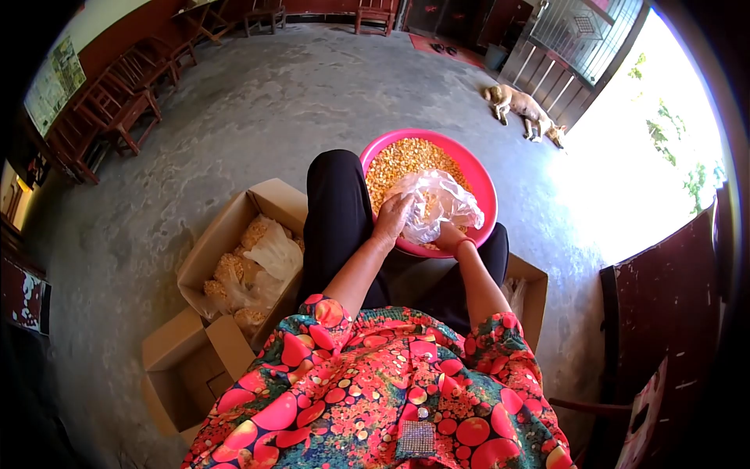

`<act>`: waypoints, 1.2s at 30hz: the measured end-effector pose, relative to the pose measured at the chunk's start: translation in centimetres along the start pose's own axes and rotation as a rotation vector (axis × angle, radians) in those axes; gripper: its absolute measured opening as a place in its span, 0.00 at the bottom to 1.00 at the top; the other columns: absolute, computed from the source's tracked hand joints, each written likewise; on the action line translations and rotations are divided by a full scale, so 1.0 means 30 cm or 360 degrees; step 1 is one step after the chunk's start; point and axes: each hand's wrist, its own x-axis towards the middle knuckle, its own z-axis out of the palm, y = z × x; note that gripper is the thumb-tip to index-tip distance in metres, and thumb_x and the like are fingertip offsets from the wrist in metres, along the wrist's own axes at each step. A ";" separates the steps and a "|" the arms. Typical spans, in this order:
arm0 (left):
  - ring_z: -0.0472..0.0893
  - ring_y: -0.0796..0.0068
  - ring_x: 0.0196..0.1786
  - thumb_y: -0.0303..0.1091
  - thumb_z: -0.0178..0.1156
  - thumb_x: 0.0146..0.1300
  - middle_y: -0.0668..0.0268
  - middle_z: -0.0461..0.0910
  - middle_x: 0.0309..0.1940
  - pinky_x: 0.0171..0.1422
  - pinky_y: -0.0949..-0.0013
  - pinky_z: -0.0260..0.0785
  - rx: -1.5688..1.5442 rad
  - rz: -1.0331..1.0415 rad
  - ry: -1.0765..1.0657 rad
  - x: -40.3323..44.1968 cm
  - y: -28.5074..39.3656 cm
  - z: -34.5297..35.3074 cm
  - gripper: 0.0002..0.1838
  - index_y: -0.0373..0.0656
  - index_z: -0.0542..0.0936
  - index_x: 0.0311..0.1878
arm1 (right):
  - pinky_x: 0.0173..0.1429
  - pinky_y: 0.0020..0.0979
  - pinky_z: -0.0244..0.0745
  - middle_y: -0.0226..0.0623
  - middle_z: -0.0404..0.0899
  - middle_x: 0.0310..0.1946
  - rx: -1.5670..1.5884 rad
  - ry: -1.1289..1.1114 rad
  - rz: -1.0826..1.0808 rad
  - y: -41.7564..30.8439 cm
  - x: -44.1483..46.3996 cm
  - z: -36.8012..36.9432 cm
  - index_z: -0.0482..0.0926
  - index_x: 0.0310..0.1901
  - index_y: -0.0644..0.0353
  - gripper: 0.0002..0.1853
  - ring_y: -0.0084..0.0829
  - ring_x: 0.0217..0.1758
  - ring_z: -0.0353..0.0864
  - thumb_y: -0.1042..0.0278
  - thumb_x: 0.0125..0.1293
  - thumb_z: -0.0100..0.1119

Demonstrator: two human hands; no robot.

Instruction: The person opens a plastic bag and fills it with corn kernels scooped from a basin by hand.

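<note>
A clear plastic bag is held over a pink basin of yellow corn kernels. My left hand grips the bag's left edge, fingers closed on the film. At the near side of the bag is my right hand, with a red band at the wrist. The crumpled plastic hides its fingers, so I cannot tell whether it holds the bag or kernels. Some kernels show through the bag. The basin sits between my knees.
To my left, a cardboard box holds several bags of corn, beside another open box. A third box is at my right. A dog lies near the doorway. Wooden chairs line the left wall.
</note>
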 end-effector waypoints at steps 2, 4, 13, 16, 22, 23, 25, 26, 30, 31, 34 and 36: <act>0.75 0.82 0.33 0.32 0.50 0.59 0.69 0.77 0.32 0.41 0.77 0.67 0.0014 -0.0092 0.0011 -0.007 0.018 0.008 0.10 0.37 0.77 0.37 | 0.31 0.35 0.70 0.40 0.78 0.27 -0.0018 -0.0166 0.0191 0.003 -0.003 -0.041 0.76 0.38 0.59 0.13 0.37 0.27 0.76 0.64 0.53 0.48; 0.75 0.82 0.33 0.28 0.53 0.54 0.70 0.77 0.32 0.41 0.77 0.68 0.0114 -0.0009 -0.0078 -0.010 0.021 0.010 0.09 0.38 0.77 0.38 | 0.17 0.27 0.61 0.33 0.70 0.14 0.2040 -0.0051 0.0987 0.024 -0.013 -0.059 0.75 0.33 0.55 0.10 0.29 0.15 0.69 0.64 0.54 0.44; 0.75 0.83 0.28 0.30 0.56 0.54 0.69 0.77 0.29 0.32 0.79 0.69 0.0531 0.0142 -0.0197 0.008 -0.056 -0.018 0.10 0.38 0.76 0.40 | 0.17 0.20 0.59 0.25 0.71 0.29 0.2459 0.0398 0.0926 -0.054 -0.064 -0.088 0.70 0.42 0.52 0.12 0.20 0.21 0.68 0.60 0.56 0.46; 0.72 0.85 0.19 0.34 0.55 0.57 0.70 0.75 0.24 0.21 0.81 0.66 0.0561 -0.0042 -0.0156 -0.028 0.031 0.011 0.11 0.38 0.76 0.39 | 0.15 0.19 0.56 0.26 0.69 0.24 0.2408 0.0403 0.0894 -0.043 -0.071 -0.088 0.70 0.40 0.54 0.11 0.20 0.17 0.65 0.61 0.57 0.47; 0.70 0.86 0.15 0.35 0.53 0.58 0.71 0.74 0.22 0.16 0.82 0.61 0.0200 -0.0243 -0.0023 -0.015 0.026 -0.006 0.10 0.40 0.76 0.38 | 0.13 0.17 0.47 0.26 0.60 0.14 0.2837 0.0474 0.0883 -0.079 -0.121 -0.134 0.67 0.28 0.55 0.08 0.17 0.10 0.52 0.62 0.60 0.46; 0.72 0.86 0.19 0.34 0.54 0.57 0.72 0.74 0.22 0.22 0.82 0.65 0.0076 -0.0201 0.0053 -0.007 0.020 0.004 0.09 0.41 0.76 0.39 | 0.12 0.17 0.45 0.25 0.59 0.14 0.2932 0.0379 0.0779 -0.084 -0.132 -0.142 0.66 0.27 0.55 0.09 0.16 0.10 0.50 0.62 0.60 0.45; 0.73 0.86 0.22 0.33 0.54 0.57 0.73 0.75 0.23 0.26 0.82 0.67 0.0052 -0.0135 -0.0014 -0.005 0.014 0.005 0.09 0.41 0.76 0.39 | 0.12 0.17 0.43 0.25 0.58 0.13 0.3022 0.0289 0.0675 -0.097 -0.158 -0.156 0.65 0.25 0.55 0.10 0.15 0.09 0.48 0.62 0.61 0.44; 0.74 0.86 0.24 0.33 0.54 0.56 0.73 0.75 0.24 0.30 0.81 0.68 0.0029 -0.0068 -0.0079 -0.005 0.012 0.007 0.09 0.41 0.76 0.39 | 0.12 0.16 0.43 0.24 0.58 0.13 0.3123 0.0277 0.0629 -0.103 -0.171 -0.161 0.65 0.25 0.55 0.10 0.15 0.09 0.47 0.62 0.62 0.43; 0.75 0.85 0.25 0.30 0.58 0.53 0.73 0.76 0.24 0.30 0.80 0.67 0.0033 -0.0007 -0.0163 -0.006 0.003 0.016 0.09 0.42 0.76 0.39 | 0.11 0.16 0.42 0.23 0.57 0.13 0.3179 0.0278 0.0371 -0.130 -0.186 -0.200 0.65 0.25 0.54 0.11 0.15 0.09 0.46 0.61 0.63 0.42; 0.75 0.85 0.25 0.30 0.58 0.53 0.73 0.76 0.24 0.30 0.80 0.67 0.0033 -0.0009 -0.0165 -0.008 0.004 0.014 0.09 0.42 0.76 0.39 | 0.12 0.16 0.44 0.23 0.58 0.13 0.3200 0.0219 0.0288 -0.133 -0.183 -0.217 0.65 0.26 0.55 0.10 0.15 0.09 0.48 0.62 0.63 0.42; 0.75 0.86 0.24 0.31 0.59 0.52 0.73 0.76 0.23 0.28 0.81 0.66 0.0178 -0.0132 -0.0194 -0.027 0.038 0.017 0.09 0.43 0.76 0.38 | 0.13 0.16 0.46 0.24 0.60 0.15 0.3073 0.0472 0.0369 -0.206 -0.156 -0.277 0.66 0.27 0.55 0.10 0.14 0.11 0.51 0.62 0.63 0.43; 0.71 0.87 0.20 0.31 0.60 0.51 0.73 0.74 0.19 0.22 0.82 0.63 0.0241 -0.0208 -0.0134 -0.035 0.061 0.026 0.05 0.43 0.76 0.32 | 0.18 0.15 0.55 0.26 0.64 0.18 0.3083 0.0422 0.0205 -0.198 -0.112 -0.277 0.68 0.30 0.57 0.08 0.16 0.15 0.59 0.63 0.63 0.43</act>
